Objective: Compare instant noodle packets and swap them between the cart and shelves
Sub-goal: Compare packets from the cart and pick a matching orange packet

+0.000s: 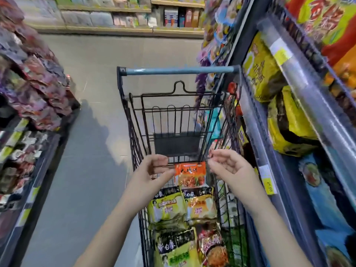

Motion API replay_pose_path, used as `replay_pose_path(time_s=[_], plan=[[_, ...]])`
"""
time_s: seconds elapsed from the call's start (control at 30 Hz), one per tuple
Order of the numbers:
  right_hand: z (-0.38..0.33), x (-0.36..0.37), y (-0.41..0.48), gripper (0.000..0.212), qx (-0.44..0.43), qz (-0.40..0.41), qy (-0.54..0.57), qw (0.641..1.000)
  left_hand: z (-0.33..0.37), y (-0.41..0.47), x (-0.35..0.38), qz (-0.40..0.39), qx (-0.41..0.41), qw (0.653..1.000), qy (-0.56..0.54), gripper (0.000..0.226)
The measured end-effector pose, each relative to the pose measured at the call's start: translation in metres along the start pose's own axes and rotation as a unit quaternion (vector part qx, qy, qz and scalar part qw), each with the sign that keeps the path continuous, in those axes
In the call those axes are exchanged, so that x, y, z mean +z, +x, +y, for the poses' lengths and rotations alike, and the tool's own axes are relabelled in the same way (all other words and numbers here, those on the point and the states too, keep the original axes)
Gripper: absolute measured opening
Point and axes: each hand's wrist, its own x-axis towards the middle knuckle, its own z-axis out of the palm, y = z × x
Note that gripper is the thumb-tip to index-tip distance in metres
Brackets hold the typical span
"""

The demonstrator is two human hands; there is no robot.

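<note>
An orange instant noodle packet (190,173) sits at the far end of the black wire cart (133,120), just below the folded child seat. My left hand (154,168) is at its upper left corner, thumb and curled fingers pinching that edge. My right hand (229,167) hovers at the upper right corner with loosely curled fingers; whether they touch the packet is unclear. Nearer me in the cart lie two yellow-green packets (166,208), a pale yellow one (201,206) and a red one (212,247).
Shelves on the right hold yellow multi-packs (262,70) and red-orange packs (327,22), close against the cart's side. Purple and red packets (32,79) fill the left shelving. Grey aisle floor (92,105) runs between, with more shelves (107,18) across the far end.
</note>
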Motion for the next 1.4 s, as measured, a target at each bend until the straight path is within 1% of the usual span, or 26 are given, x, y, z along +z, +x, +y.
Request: replay_pose_path(time_s=[0.07,0.1,0.2,0.27,0.43,0.57,0.63,0.7,0.77,0.93,1.0,1.07,1.13,1.2,1.3,1.33,1.4], plan=[[0.025,0.003,0.023,0.046,0.022,0.001,-0.005,1.0,-0.023,0.024,0.007,0.002,-0.024,1.0,0.009,0.035],[0.038,0.005,0.034,0.046,0.035,0.002,-0.008,0.999,-0.035,0.034,0.011,-0.001,-0.037,0.999,0.016,0.034],[0.083,0.01,0.069,0.033,0.07,0.008,-0.016,0.997,-0.069,0.063,0.023,-0.02,-0.069,0.996,0.052,0.035],[0.119,0.014,0.091,0.031,0.099,0.015,-0.022,0.995,-0.09,0.079,0.03,-0.025,-0.086,0.995,0.054,0.036],[0.207,0.033,0.127,0.051,0.2,0.033,-0.057,0.978,-0.127,0.103,0.039,-0.049,-0.107,0.992,0.05,0.039],[0.256,0.05,0.153,0.059,0.245,0.044,-0.077,0.966,-0.143,0.117,0.037,-0.05,-0.113,0.991,0.044,0.042],[0.273,0.057,0.167,0.064,0.258,0.047,-0.107,0.959,-0.145,0.122,0.035,-0.038,-0.116,0.992,0.031,0.04],[0.287,0.061,0.18,0.071,0.269,0.045,-0.157,0.949,-0.144,0.126,0.034,-0.028,-0.118,0.992,0.023,0.037],[0.296,0.063,0.191,0.079,0.278,0.047,-0.189,0.94,-0.143,0.129,0.035,-0.026,-0.114,0.993,0.017,0.04],[0.313,0.067,0.212,0.091,0.324,0.038,-0.208,0.922,-0.143,0.126,0.038,-0.02,-0.118,0.992,-0.027,0.048],[0.32,0.07,0.216,0.096,0.329,0.035,-0.237,0.914,-0.146,0.125,0.041,-0.023,-0.123,0.992,-0.032,0.053],[0.325,0.072,0.216,0.094,0.319,0.038,-0.275,0.906,-0.152,0.124,0.044,-0.02,-0.129,0.991,-0.034,0.057],[0.328,0.074,0.216,0.092,0.312,0.048,-0.298,0.901,-0.156,0.124,0.045,-0.02,-0.134,0.99,-0.028,0.055],[0.331,0.073,0.217,0.091,0.321,0.048,-0.276,0.904,-0.158,0.125,0.044,-0.021,-0.137,0.99,-0.023,0.049],[0.336,0.068,0.222,0.09,0.343,0.018,-0.22,0.913,-0.158,0.125,0.044,-0.022,-0.138,0.99,-0.025,0.046],[0.339,0.066,0.224,0.087,0.346,0.009,-0.203,0.916,-0.157,0.126,0.045,-0.023,-0.137,0.99,-0.027,0.048],[0.34,0.064,0.228,0.072,0.337,-0.001,-0.177,0.925,-0.157,0.126,0.045,-0.021,-0.135,0.99,-0.031,0.05]])
